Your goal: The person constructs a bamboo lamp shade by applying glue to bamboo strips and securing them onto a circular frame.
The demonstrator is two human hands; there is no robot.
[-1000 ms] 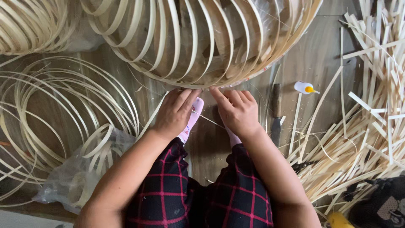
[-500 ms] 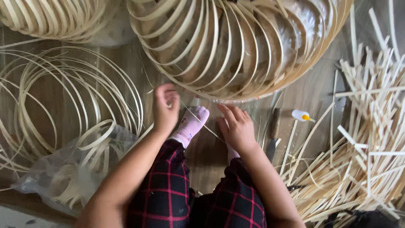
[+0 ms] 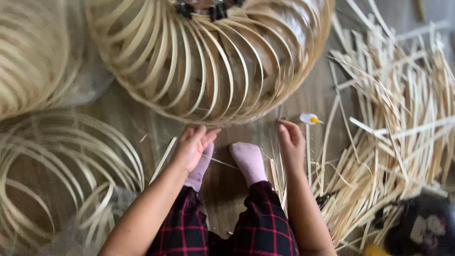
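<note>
At the far left, a second rounded bamboo frame [image 3: 33, 57] fills the top corner, blurred. Below it a stack of loose bamboo hoops [image 3: 61, 175] lies on the wooden floor [image 3: 142, 118], partly over a crumpled clear plastic bag [image 3: 113, 204].

Moving right, the left hand [image 3: 194, 147] reaches forward, palm down, fingers [image 3: 201, 135] slightly curled and close together; their tips sit at the lower rim of the large bamboo-strip lantern frame [image 3: 213, 61]. Whether they actually pinch a strip or merely touch the rim cannot be told from this view. The frame lies on the floor just ahead of the person, its curved ribs fanning out from black clips [image 3: 204, 9] at the top edge of the picture.

Beneath the frame's rim, two feet in pink socks [image 3: 246, 161] rest on the floor between the hands, above legs in dark red plaid trousers [image 3: 260, 223].

To the right of the feet, the right hand [image 3: 290, 144] is open and loosely spread, fingers [image 3: 284, 128] pointing up toward the frame's rim but holding nothing; it hovers just beside thin bamboo strips lying on the floor. A small white glue bottle with a yellow tip [image 3: 309, 118] lies close beside its fingertips.

Farthest right, a big untidy pile of flat bamboo strips [image 3: 398, 132] covers the floor.
</note>
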